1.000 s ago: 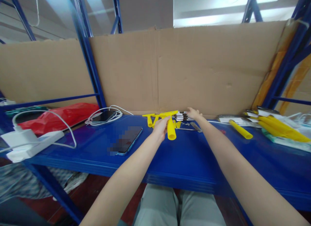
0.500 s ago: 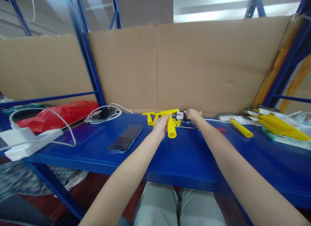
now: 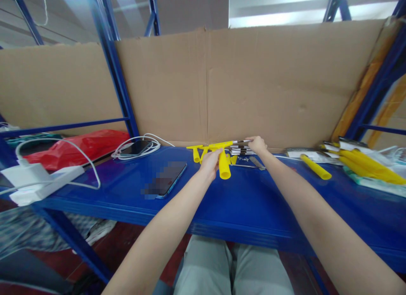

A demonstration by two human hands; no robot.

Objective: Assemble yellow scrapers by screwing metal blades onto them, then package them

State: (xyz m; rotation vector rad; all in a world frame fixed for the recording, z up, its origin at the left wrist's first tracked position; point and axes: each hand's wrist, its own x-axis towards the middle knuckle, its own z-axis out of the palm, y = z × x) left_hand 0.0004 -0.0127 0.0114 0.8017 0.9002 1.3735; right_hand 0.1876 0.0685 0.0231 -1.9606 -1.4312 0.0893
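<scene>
My left hand [image 3: 209,165] is closed around a yellow T-shaped plastic tool [image 3: 225,167], its hollow handle pointing towards me. Pinched in the fingers of my right hand [image 3: 258,144] is the end of a thin black-and-white strip [image 3: 240,141]. The strip's other end meets or overlaps the tool's yellow head; I cannot tell which. Below it lies a stack of black-and-white flat packets [image 3: 242,151]. More yellow T-shaped tools [image 3: 196,154] rest behind my left hand. A grey flat piece [image 3: 256,163] lies under my right wrist.
A phone [image 3: 169,180] lies left of my left arm. Further left are a coiled white cable [image 3: 154,143], a red bag [image 3: 82,148] and a white power strip [image 3: 47,185]. To the right are a yellow tube [image 3: 315,167] and a pile of yellow handles [image 3: 369,163]. Cardboard [image 3: 269,83] closes the back.
My right hand has shifted slightly right and up, and the thin strip in it now shows above the stack. My left hand keeps the yellow tool in nearly the same place.
</scene>
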